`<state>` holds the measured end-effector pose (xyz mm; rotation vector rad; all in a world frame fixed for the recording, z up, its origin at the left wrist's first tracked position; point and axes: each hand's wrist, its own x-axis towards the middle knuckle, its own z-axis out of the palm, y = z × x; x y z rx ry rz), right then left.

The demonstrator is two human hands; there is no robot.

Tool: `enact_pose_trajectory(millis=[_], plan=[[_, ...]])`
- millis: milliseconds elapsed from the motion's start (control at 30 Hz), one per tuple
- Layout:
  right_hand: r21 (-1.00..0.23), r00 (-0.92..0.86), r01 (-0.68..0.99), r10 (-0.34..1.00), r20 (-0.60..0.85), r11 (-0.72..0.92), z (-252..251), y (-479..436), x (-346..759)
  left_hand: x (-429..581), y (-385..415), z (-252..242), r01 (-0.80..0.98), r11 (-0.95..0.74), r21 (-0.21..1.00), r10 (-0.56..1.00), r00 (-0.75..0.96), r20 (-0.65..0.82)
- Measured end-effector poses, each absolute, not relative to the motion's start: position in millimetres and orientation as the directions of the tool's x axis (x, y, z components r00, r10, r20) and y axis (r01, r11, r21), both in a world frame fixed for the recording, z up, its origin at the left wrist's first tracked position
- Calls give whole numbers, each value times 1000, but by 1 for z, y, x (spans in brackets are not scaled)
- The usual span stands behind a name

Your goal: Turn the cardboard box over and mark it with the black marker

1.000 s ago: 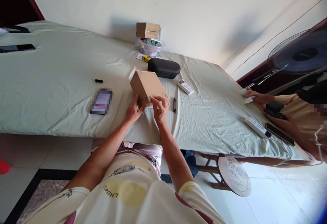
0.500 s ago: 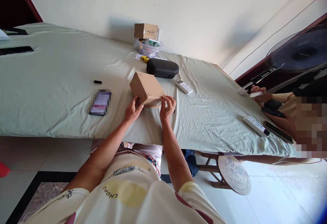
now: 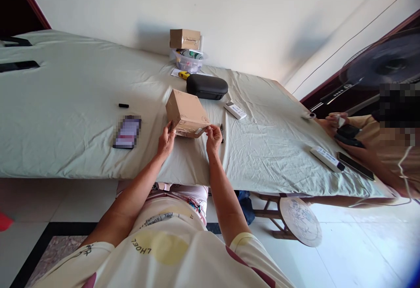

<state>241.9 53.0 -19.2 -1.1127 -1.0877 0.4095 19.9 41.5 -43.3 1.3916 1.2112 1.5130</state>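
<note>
At corners of the box [image 3: 187, 107]: left hand [image 3: 166, 142], half-curled, is holding; right hand [image 3: 214, 139], nearly closed, is pinching
Cloth [image 3: 262, 152]: slipping, possibly — skidding the box

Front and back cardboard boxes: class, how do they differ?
The left hand and right hand touch the front box; the back box is untouched, stacked atop a plastic tub. The front box shows scribbled loops near corners; the back box shows none discernible. Both are brown.

Underside of cardboard box [image 3: 187, 107] hidden, phone screen [image 3: 127, 133] blurred.
</note>
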Motion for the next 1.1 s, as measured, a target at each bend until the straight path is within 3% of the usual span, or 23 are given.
enact_pose_trajectory(millis=[200,467,733,900,1100], plan=[[-904,384,148,819,427,402,-17,48,235,22,46,-41,-126,-289,949,944,-200,261],[-946,198,195,934,297,260,-16,40,222,18,54,-40,-310,-196,930,954,-278,108],[-940,140,222,946,293,258,-14,35,218,16,54,-38,-322,-200,926,959,-258,117],[-900,76,277,926,371,338,-11,30,218,17,50,-39,-223,-246,943,959,-201,202],[-897,65,286,928,367,335,-5,24,217,14,52,-41,-120,-214,969,968,-160,194]])
